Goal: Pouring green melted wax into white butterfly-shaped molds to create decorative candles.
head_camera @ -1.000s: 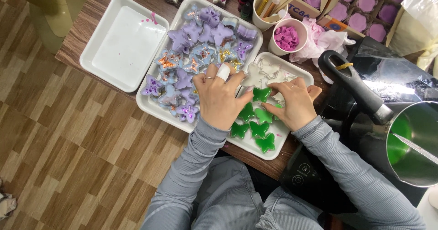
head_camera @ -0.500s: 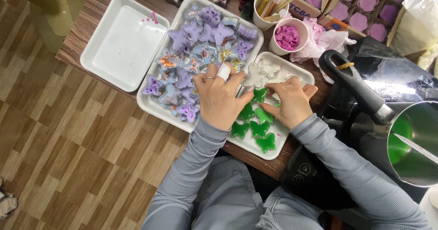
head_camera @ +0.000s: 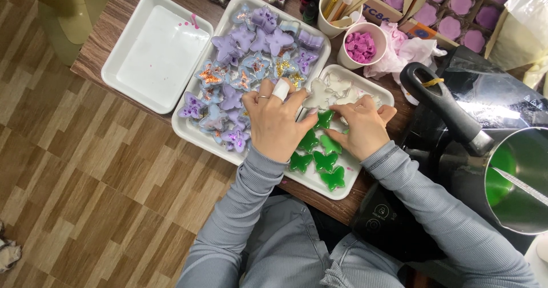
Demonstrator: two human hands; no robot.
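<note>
2 hands meet over a small white tray [head_camera: 381, 97] on the worktop [head_camera: 123, 14]. The left hand [head_camera: 275, 122] and the right hand [head_camera: 361, 129] both pinch a green butterfly [head_camera: 324, 119] between their fingertips. The butterfly sits right between the 2 hands, at the middle of the tray. The left hand has a white bandage [head_camera: 280, 89] on 1 finger and a ring on another. Its fingers are bent, closed on the butterfly. The right hand is curled too, with its fingers on the other side of the butterfly.

5 more green pieces [head_camera: 325, 162] lie in the same tray, just below the hands and near the wrists. Some clear molds [head_camera: 333, 89] lie just above the hands in that tray.

A big tray [head_camera: 188, 133] full of purple butterflies [head_camera: 251, 42] is under the left hand's side. An empty white tray [head_camera: 154, 51] sits farther left. A cup [head_camera: 359, 47] with pink bits stands near the top. A pot [head_camera: 516, 179] with green liquid is at the right.
</note>
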